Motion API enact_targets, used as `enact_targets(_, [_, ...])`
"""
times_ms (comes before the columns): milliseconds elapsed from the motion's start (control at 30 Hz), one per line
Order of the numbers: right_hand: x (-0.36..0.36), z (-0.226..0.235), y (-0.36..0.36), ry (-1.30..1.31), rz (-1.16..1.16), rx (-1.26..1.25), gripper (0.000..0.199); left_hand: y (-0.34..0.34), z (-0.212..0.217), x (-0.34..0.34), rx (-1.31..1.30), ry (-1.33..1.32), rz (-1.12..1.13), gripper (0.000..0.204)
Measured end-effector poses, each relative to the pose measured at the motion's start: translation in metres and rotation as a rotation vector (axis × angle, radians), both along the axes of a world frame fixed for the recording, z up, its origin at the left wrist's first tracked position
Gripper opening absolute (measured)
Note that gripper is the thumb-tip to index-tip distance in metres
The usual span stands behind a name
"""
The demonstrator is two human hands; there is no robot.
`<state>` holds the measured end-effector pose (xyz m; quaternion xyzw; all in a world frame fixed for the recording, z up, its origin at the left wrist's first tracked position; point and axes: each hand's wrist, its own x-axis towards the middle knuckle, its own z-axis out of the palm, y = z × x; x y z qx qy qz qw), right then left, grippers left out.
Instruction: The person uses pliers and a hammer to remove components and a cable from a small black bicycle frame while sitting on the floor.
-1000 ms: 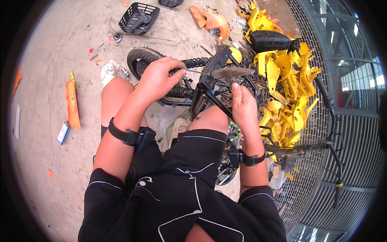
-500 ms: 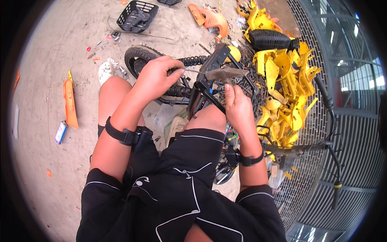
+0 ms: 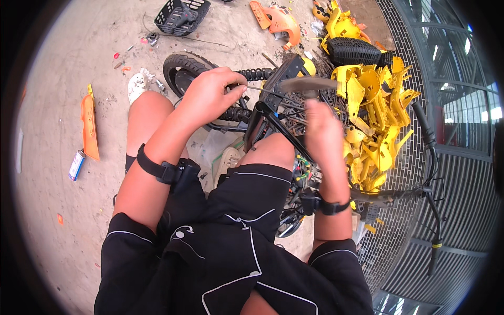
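Observation:
My left hand (image 3: pixel 212 97) pinches the near end of a thin metal rod (image 3: pixel 265 91) between thumb and fingers. The rod slants right across the black frame of a small two-wheeled vehicle (image 3: pixel 261 107). My right hand (image 3: pixel 323 128) is closed round the handle of a hammer, and motion smears both. The blurred hammer head (image 3: pixel 310 84) hangs above the frame, just right of the rod's far part; whether they touch I cannot tell. A thick-treaded wheel (image 3: pixel 176 71) and a black coil spring (image 3: pixel 254 74) sit left of the frame.
Yellow plastic panels (image 3: pixel 373 110) lie piled at the right, beside handlebars (image 3: pixel 429 142). Orange panels (image 3: pixel 283 23) and a black basket (image 3: pixel 184 16) lie farther off. On the left are an orange strip (image 3: pixel 89 126) and a spray can (image 3: pixel 77 165). My knees flank the work.
My right hand and the hammer have moved a little right and up, with the head now blurred. The left hand has shifted slightly right, still pinching the rod.

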<state>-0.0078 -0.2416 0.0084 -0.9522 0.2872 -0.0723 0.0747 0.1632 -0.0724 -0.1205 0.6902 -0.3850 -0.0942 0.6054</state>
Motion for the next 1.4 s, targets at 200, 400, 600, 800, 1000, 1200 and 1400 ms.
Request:
enact_targets(200, [0.011,-0.015,0.000,0.043,-0.030,0.109,0.054,0.002,-0.002,0.001,-0.027,-0.023,0.007,0.014])
enact_targets(400, [0.008,-0.020,0.001,0.022,-0.045,0.103,0.056,0.016,-0.002,0.006,0.000,0.073,-0.004,0.014])
enact_targets(600, [-0.009,-0.038,-0.008,-0.121,-0.053,0.210,0.051,0.021,-0.001,0.004,-0.022,0.055,0.004,0.015])
enact_targets(800, [-0.025,-0.011,-0.008,-0.416,-0.123,0.491,0.052,0.017,-0.004,0.003,-0.019,0.021,0.021,0.017])
enact_targets(1000, [-0.017,0.053,0.028,-0.726,-0.112,0.467,0.051,0.016,-0.005,0.003,-0.027,0.026,0.016,0.014])
enact_targets(1200, [-0.007,-0.033,0.006,0.009,-0.094,0.026,0.045,0.011,-0.001,0.004,-0.023,0.008,0.013,0.014])
enact_targets(1400, [-0.004,-0.005,-0.001,-0.100,-0.049,0.248,0.048,0.010,-0.004,0.006,-0.040,-0.014,0.026,0.014])
